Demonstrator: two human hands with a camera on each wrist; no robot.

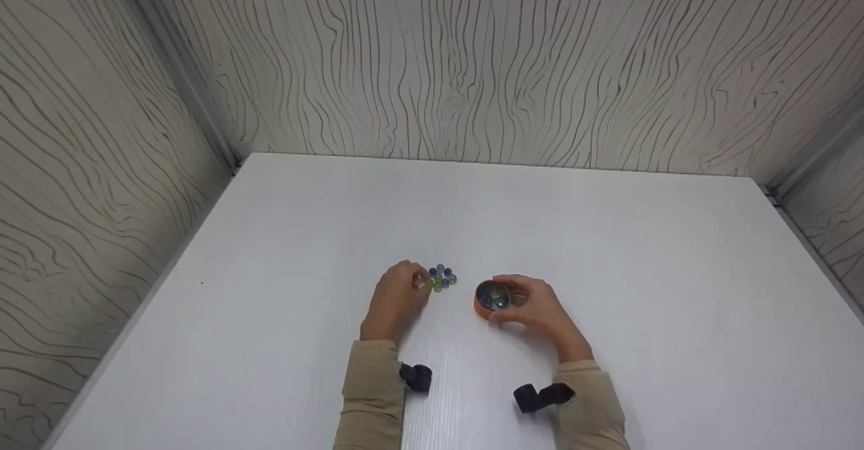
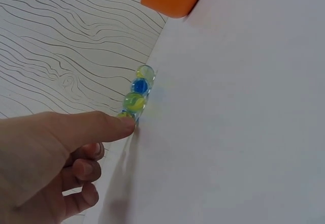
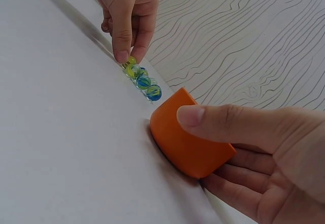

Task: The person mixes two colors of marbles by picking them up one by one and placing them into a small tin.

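Observation:
A small cluster of glass marbles (image 1: 440,280), some clear with yellow-green swirls and others blue, lies on the white table. At its left edge my left hand (image 1: 398,295) pinches a yellow-green marble (image 3: 132,60) between thumb and forefinger. To the right of the cluster stands a small orange cup (image 3: 185,137), upright on the table, with several marbles (image 1: 496,296) inside. My right hand (image 1: 540,308) grips the cup from its right side, thumb on the near wall and the fingers round the far side. The cup's inside is hidden in both wrist views.
The white table (image 1: 283,234) runs back to a wood-grain patterned wall (image 1: 459,65). A similar panel (image 1: 81,166) borders its left side. Black wrist cameras (image 1: 416,377) stick out from both sleeves, towards each other.

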